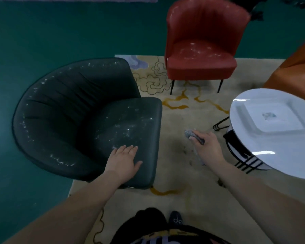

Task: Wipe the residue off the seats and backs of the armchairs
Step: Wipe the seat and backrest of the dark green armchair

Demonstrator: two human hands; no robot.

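A: Item one, seating?

B: Dark green armchair (81, 117), left of centre, curved pleated back, seat cushion facing right. White residue (127, 129) speckled over the seat and in streaks along the back's rim and inner curve. It stands partly on the beige rug (183, 164), partly on the green floor (42, 32).

A: Item two?

B: Red armchair (201, 46), upper centre, thin dark legs on the rug's far edge. Whitish marks across its seat; the back looks plain, though the view is blurred there. An orange seat (296, 69) shows at the right edge, mostly cut off.

A: Hands?

B: Left hand (125, 159), fingers straight and spread, palm flat on the near front corner of the green armchair's seat, holding nothing. Right hand (206, 145), fingers curled round a grey cloth (194, 136); one end of the cloth sticks out past the fingers. That hand hangs over the rug, between the green armchair and the table, touching neither.

A: Furniture otherwise?

B: Round white table (253, 147), right side, black wire frame beneath. A square white plate (253, 113) lies on it, with a small greyish smudge at its middle.

A: Anything else?

B: Dark scattered specks on the rug below the right hand. At the bottom edge, dark clothing and one dark shoe (175, 220) on the rug
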